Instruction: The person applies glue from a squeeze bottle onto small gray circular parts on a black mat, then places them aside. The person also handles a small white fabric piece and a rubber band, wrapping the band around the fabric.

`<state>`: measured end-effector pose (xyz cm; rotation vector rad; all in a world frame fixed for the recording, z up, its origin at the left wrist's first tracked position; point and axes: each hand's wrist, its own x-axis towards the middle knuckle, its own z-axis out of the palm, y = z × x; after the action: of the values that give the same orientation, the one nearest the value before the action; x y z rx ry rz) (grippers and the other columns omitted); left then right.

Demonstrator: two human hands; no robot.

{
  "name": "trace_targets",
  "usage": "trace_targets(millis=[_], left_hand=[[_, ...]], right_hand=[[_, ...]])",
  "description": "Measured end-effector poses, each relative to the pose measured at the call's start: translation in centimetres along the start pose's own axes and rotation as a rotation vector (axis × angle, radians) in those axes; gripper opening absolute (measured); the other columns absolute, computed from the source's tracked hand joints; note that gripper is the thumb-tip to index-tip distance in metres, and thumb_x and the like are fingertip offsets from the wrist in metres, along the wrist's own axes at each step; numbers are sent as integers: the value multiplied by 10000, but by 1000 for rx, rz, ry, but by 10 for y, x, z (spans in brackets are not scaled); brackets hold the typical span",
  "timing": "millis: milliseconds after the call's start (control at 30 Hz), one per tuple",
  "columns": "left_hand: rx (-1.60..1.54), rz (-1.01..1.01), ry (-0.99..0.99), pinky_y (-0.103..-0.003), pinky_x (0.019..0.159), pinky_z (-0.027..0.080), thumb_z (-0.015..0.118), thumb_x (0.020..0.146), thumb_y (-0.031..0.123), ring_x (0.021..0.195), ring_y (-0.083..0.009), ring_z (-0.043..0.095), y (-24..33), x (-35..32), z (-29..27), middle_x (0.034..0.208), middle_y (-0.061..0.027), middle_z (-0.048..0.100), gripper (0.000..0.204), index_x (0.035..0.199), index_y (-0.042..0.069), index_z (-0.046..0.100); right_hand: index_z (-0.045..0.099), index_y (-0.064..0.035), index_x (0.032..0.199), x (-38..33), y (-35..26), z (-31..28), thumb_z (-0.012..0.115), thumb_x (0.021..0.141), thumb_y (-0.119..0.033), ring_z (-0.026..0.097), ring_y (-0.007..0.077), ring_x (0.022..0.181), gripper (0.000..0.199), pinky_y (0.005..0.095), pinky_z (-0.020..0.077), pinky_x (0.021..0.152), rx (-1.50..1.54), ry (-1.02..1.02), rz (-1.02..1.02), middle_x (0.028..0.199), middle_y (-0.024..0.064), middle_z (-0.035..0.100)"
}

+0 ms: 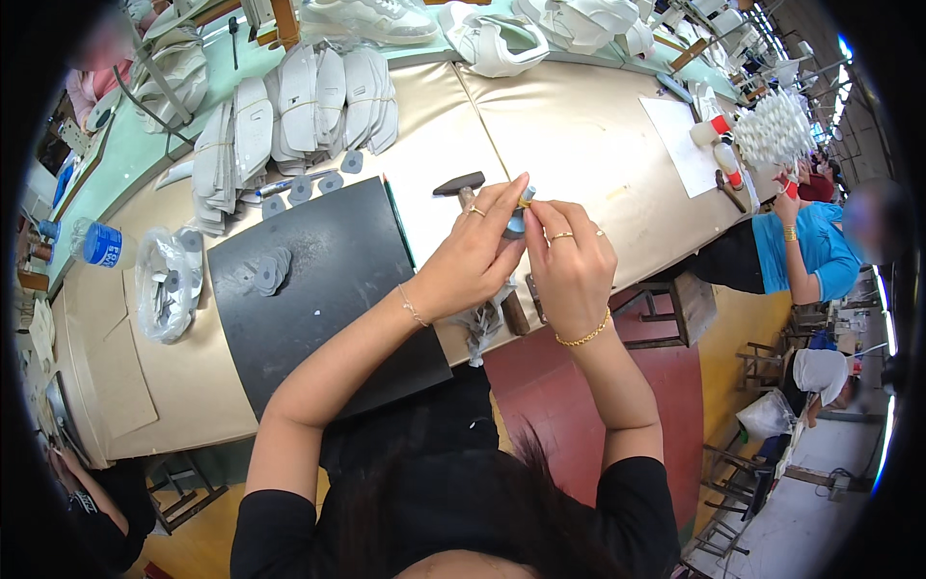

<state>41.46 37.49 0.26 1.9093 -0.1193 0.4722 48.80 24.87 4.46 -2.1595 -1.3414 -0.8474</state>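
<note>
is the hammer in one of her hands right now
No, the hammer lies on the table beyond both hands, which pinch a small grey piece between them.

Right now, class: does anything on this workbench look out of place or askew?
Little stands out. A hammer lies beside both hands, its handle running under them, and loose grey cut pieces are strewn unstacked by the black mat.

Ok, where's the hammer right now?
In the head view, the hammer lies on the beige table, its handle hidden behind the left hand, just right of the black mat.
</note>
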Motion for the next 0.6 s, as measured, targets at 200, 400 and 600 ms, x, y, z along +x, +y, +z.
trace_targets(millis=[200,400,600], left_hand=[[206,124,52,-353,898,491,490,829,-75,1191,-366,436,-7,5,7,1352,-239,331,728,1483,-5,179],[254,134,84,-365,910,486,487,801,-86,1201,-381,429,-10,6,6,1350,-243,335,753,1484,-2,182],[171,95,110,-383,940,458,503,806,-67,1201,-358,436,-15,3,5,1337,-226,368,745,1481,18,200]], right_hand=[[605,-43,763,10,7,2,691,706,-22,545,182,598,105,306,434,605,-72,-27,-93,737,41,557],[528,-90,707,22,20,4,673,683,2,561,162,658,174,360,375,816,82,38,-202,793,5,598],[534,-101,782,11,9,23,661,681,29,568,145,675,208,381,328,876,191,102,-39,812,-18,615]])
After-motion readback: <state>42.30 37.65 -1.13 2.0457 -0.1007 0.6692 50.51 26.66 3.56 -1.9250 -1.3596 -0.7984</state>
